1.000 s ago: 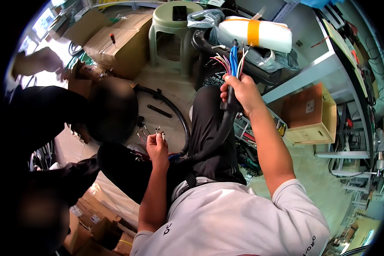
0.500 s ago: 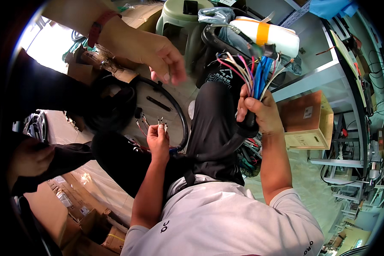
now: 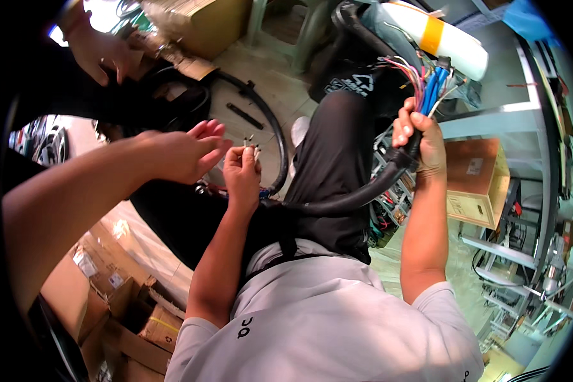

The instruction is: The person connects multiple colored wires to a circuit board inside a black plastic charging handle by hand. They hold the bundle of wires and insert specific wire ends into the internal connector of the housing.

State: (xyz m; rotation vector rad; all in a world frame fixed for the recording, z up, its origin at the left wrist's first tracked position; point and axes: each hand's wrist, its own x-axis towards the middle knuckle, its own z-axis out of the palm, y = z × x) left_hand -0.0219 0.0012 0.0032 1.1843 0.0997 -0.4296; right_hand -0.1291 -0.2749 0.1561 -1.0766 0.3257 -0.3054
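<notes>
My left hand (image 3: 240, 173), in front of my body, is closed in a pinch on several thin wire ends (image 3: 251, 142) that stick up above the fingertips. On the right, my right hand (image 3: 429, 145) is wrapped round the end of a thick black cable (image 3: 344, 202). A fan of stripped-out wires (image 3: 431, 89), blue, pink and white, spreads from its top. The cable runs across my lap towards my left hand. Beside my left hand, almost touching it, hovers a co-worker's hand (image 3: 194, 151) with fingers stretched. Their other hand (image 3: 105, 56) is at the upper left.
A black hose-like cable (image 3: 275, 127) curves over the floor, near a flat dark strip (image 3: 244, 116). A wooden box (image 3: 471, 178) sits by the metal rack (image 3: 490, 124) on the right. A white roll with an orange band (image 3: 449, 41) lies beyond; cardboard boxes (image 3: 111, 277) are at lower left.
The co-worker's hand has come in from the left beside my left hand; their other hand is at the upper left. My view has shifted, and both my hands keep their holds.
</notes>
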